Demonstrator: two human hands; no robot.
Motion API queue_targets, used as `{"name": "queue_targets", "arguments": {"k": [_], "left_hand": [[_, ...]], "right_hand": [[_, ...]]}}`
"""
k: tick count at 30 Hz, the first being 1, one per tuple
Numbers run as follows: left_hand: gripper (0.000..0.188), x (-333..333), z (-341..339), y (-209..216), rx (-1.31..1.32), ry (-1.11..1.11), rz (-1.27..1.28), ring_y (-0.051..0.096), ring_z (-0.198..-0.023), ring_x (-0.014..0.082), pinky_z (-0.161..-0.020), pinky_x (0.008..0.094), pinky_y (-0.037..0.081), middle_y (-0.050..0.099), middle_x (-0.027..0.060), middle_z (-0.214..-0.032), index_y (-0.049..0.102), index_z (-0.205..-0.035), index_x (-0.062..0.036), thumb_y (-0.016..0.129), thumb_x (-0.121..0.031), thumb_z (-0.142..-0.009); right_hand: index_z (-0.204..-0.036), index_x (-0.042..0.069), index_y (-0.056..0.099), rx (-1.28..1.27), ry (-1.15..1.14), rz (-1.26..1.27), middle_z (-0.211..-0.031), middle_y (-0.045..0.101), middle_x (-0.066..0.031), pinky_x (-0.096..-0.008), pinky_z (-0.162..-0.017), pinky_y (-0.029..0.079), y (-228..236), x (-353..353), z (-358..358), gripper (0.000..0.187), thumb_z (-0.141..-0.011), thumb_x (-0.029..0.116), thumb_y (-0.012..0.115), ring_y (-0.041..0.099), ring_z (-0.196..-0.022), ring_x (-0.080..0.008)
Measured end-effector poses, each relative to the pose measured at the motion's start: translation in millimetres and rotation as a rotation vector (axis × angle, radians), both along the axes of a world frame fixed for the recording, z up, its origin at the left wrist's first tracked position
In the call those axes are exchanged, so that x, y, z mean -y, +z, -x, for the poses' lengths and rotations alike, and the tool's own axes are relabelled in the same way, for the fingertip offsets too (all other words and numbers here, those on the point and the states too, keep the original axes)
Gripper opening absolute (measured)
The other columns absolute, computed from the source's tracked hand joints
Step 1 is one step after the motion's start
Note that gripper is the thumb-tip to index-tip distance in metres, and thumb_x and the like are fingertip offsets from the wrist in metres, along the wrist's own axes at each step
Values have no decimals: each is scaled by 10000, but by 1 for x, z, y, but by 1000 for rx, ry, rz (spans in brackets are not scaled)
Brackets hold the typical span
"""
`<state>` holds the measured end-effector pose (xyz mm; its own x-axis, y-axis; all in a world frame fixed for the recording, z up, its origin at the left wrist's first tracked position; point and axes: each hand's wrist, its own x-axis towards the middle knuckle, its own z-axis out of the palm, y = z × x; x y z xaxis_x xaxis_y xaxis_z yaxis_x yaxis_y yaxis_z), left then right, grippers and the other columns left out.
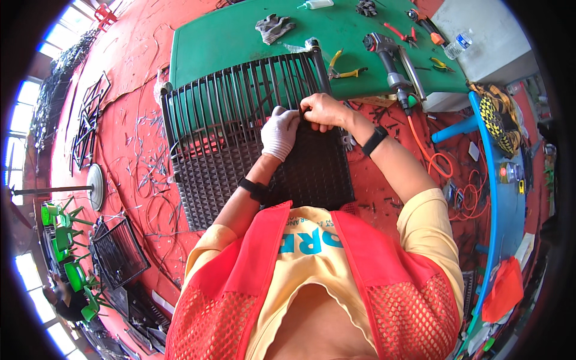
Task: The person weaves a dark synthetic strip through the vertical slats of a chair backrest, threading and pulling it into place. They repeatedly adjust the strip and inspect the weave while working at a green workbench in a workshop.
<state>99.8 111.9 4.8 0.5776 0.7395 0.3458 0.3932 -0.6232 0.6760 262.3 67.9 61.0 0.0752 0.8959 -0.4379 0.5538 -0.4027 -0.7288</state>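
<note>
In front of me a dark brown woven wicker panel on a metal frame leans against the table edge. Its near part is tightly woven; toward the far rail only bare lengthwise strips run. My left hand, in a pale knitted glove, is closed with its fingertips at the edge of the weave. Bare and curled, my right hand pinches at the same spot, close to the frame's right side. A dark strip seems to pass between the fingers of both hands, though its ends are hidden.
The green table carries a grey glove, yellow-handled pliers, red-handled cutters and a power tool with an orange hose. A plastic bottle lies at the far right. A blue table stands right; strip scraps litter the red floor.
</note>
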Motion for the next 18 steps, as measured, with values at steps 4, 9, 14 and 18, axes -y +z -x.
{"name": "queue_targets", "arguments": {"k": [4, 9, 14, 18], "left_hand": [[91, 5, 3, 1, 107, 45, -37, 616, -726, 263, -624, 339, 486, 570, 81, -834, 658, -896, -93, 649, -136, -816], [147, 13, 4, 6, 196, 34, -115, 640, -751, 268, -628, 334, 507, 604, 74, -953, 662, -974, -124, 649, -128, -827], [197, 10, 0, 8, 142, -171, -96, 648, -792, 269, -668, 315, 518, 635, 58, -914, 673, -1008, -126, 664, -147, -813], [156, 6, -6, 4, 196, -150, 170, 596, -672, 143, -634, 227, 467, 625, 48, -835, 670, -942, -53, 693, -67, -788]], "right_hand": [[-893, 97, 620, 810, 322, -548, -643, 640, -125, -404, -586, 528, -3, 20, 7, 150, -813, 223, 619, 651, -582, -261], [-885, 124, 595, 871, 290, -655, -630, 619, -84, -381, -553, 517, 14, 58, -14, 137, -807, 223, 648, 642, -601, -265], [-879, 122, 607, 723, 254, -904, -638, 613, -60, -376, -557, 512, 16, 53, -7, 117, -831, 226, 630, 638, -624, -268], [-959, 97, 620, 403, -178, -870, -668, 643, -70, -337, -491, 498, 12, 43, -2, 146, -878, 214, 584, 638, -559, -236]]}}
